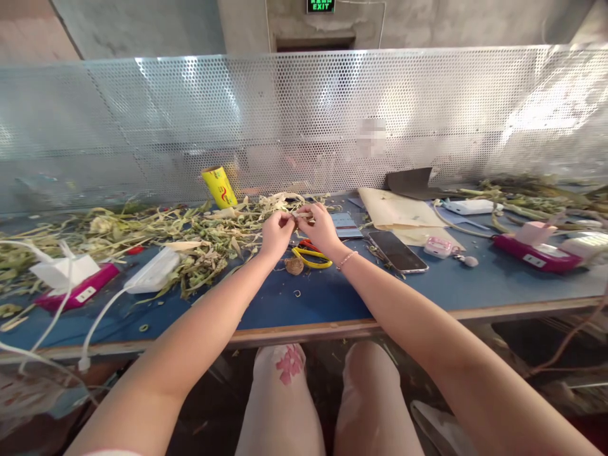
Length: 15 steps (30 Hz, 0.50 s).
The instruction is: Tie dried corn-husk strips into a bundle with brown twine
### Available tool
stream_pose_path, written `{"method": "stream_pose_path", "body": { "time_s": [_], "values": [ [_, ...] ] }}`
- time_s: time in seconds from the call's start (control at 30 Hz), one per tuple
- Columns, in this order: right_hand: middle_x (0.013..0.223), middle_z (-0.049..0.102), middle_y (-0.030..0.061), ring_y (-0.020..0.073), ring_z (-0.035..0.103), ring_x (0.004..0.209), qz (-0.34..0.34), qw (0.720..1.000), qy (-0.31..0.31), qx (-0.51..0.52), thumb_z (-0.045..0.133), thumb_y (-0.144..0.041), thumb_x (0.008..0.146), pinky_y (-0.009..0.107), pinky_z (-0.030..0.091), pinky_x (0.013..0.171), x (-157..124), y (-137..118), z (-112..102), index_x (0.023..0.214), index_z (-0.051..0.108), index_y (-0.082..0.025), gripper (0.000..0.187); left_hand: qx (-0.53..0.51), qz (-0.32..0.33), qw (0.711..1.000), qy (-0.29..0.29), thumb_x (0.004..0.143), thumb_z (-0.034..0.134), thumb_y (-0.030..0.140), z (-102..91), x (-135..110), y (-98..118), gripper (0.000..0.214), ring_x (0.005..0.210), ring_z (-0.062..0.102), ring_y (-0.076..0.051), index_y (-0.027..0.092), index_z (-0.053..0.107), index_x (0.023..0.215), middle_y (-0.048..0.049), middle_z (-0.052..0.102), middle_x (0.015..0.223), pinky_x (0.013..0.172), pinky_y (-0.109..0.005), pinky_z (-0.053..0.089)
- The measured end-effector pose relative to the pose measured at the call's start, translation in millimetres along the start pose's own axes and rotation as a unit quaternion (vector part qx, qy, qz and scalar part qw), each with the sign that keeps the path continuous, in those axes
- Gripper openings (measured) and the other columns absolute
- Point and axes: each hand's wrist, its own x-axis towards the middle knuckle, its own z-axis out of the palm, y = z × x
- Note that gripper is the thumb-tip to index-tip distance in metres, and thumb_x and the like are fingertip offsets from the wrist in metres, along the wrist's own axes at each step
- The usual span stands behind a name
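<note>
Both hands meet above the middle of the blue table. My left hand (278,233) is closed, thumb and fingertips pinched together at a small pale strip (300,216) that looks like dried plant. From the other side my right hand (320,227) pinches the same strip, its fingers curled; a beaded bracelet circles that wrist. The fingers cover most of the strip. Just below the hands lie yellow-handled scissors (313,258), with a round brown ball (294,266) beside them, possibly twine. Dried stalks and leaves (213,234) are heaped to the left and behind.
A yellow tube (219,187) stands at the back against a perforated metal screen (190,126). To the right are a phone (398,251), brown paper (399,212) and a pink earphone case (437,247). Magenta power strips (536,253) with cables sit on both sides.
</note>
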Motion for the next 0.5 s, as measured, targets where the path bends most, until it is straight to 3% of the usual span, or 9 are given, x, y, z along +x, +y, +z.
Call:
{"method": "stream_pose_path", "body": {
  "time_s": [0.27,0.5],
  "values": [
    [0.087,0.055,0.0043,0.0149,0.054,0.079,0.043,0.999,0.024,0.024,0.049,-0.018,0.071,0.035,0.048,0.078,0.5,1.4,1.3,0.080,0.057,-0.019,0.012,0.025,0.020,0.999,0.006,0.070,0.051,0.021,1.7,0.4,1.8,0.008,0.051,0.047,-0.009,0.018,0.048,0.063,0.0034,0.051,0.053,0.053,-0.023,0.037],
    [0.084,0.055,0.0037,0.0168,0.054,0.081,0.044,0.999,0.020,0.026,0.059,-0.027,0.069,0.038,0.047,0.080,0.3,0.8,0.3,0.078,0.056,-0.020,0.012,0.023,0.037,0.999,0.000,0.070,0.052,0.019,1.2,-1.9,7.1,0.009,0.053,0.050,-0.010,0.018,0.048,0.062,0.0025,0.053,0.055,0.055,-0.023,0.040]
  ]
}}
